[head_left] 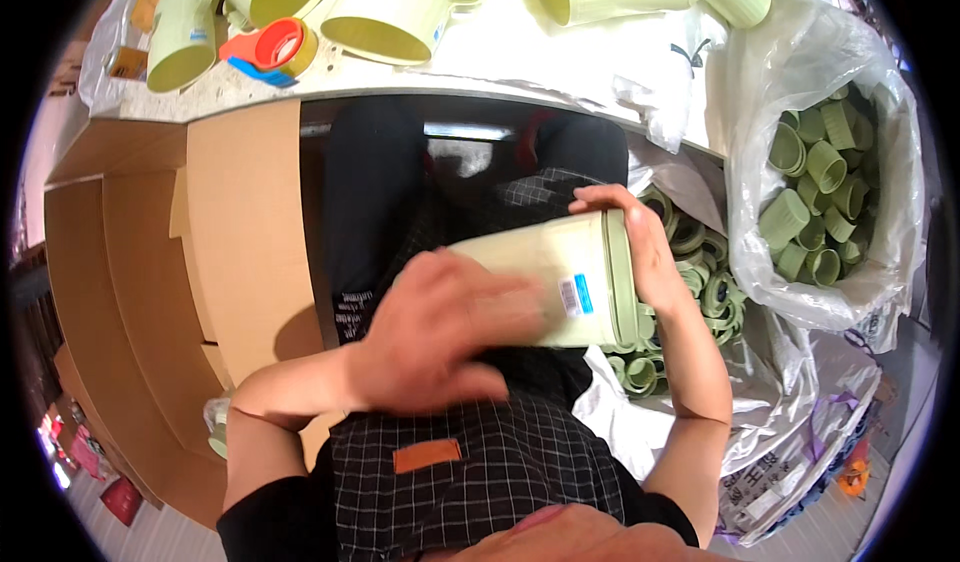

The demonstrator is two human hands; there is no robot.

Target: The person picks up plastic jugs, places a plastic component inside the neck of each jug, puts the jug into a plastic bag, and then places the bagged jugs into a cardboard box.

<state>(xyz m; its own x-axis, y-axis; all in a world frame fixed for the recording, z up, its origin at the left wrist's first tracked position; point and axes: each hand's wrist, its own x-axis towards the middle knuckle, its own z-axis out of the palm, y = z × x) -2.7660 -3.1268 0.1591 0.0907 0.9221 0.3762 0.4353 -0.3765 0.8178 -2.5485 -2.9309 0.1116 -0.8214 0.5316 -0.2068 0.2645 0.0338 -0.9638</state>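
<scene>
A pale green plastic jug [550, 247] lies on its side across my lap, with a blue-and-white label near its right end. My right hand [640, 247] is curled around that end, its palm against the green lid or rim [618, 297] and its fingertips over the far edge. My left hand [440, 327], smeared by motion, lies over the jug's left part. Its fingers are stretched along the side, with the thumb apart, and they hide some of the jug. Whether they press on it I cannot tell.
An open cardboard box [245, 222] stands at my left. On the white table [620, 67] ahead are several green jugs [395, 17] and a red tape dispenser [275, 47]. To the right, a clear plastic bag [755, 162] holds small green cups [825, 167]; nearer lie green ring-like parts [715, 292].
</scene>
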